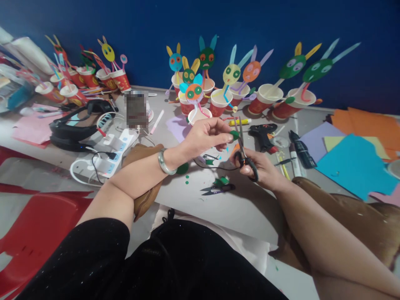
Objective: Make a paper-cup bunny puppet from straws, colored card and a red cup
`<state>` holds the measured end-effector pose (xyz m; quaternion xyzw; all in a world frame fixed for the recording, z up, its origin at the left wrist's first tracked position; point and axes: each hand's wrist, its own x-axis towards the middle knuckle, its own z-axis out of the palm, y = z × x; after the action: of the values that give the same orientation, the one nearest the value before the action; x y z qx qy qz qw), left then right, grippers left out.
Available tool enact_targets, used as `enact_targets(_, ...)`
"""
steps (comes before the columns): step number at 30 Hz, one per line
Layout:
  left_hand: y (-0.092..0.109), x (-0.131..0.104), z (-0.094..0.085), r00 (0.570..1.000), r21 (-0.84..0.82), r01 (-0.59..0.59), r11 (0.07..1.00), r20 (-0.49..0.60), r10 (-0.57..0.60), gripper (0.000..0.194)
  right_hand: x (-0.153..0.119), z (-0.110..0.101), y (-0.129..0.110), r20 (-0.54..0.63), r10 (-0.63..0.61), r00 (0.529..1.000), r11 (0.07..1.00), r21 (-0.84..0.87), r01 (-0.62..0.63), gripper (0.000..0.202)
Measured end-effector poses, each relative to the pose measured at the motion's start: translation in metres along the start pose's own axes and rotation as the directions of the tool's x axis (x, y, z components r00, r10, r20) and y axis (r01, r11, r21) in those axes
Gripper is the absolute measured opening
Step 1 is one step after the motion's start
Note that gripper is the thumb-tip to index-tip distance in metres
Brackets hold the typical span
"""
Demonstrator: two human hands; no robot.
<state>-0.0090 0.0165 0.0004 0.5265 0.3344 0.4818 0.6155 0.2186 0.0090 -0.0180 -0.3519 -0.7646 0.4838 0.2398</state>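
Note:
A small piece of green paper is pinched between the thumb and fingers of my left hand. My right hand is closed around the black handles of a pair of scissors, whose blades point up, slightly parted, beside the green paper. Below my hands, thread snips lie on the table next to a green scrap. A dark green disc is partly visible under my left wrist, with small green dots nearby.
Red paper cups holding paper rabbit figures stand along the blue wall. A glue gun, markers and coloured paper sheets lie at the right. At the left are a power strip and a black headset.

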Motion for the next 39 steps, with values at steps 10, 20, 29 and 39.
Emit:
enact_targets(10, -0.002, -0.001, -0.001, 1.000, 0.042, 0.003, 0.999, 0.020, -0.003, 0.048, 0.001, 0.001, 0.000, -0.003, -0.001, 1.000, 1.000, -0.019, 0.001, 0.077)
enact_targets(20, 0.002, -0.001, -0.001, 1.000, 0.006, 0.007, 1.000, 0.008, -0.007, 0.049, 0.001, 0.000, 0.002, -0.008, 0.001, 1.000, 1.000, -0.005, -0.001, 0.078)
enact_targets(29, 0.000, 0.000, 0.000, 1.000, -0.011, -0.007, 1.000, -0.023, 0.006, 0.050, 0.001, 0.000, 0.004, -0.017, 0.007, 1.000, 1.000, 0.001, -0.007, 0.078)
enact_targets(39, 0.008, -0.003, 0.001, 0.995, 0.021, 0.053, 0.998, -0.082, -0.051, 0.014, 0.002, 0.000, 0.012, -0.184, -0.008, 0.983, 0.995, 0.100, 0.027, 0.073)
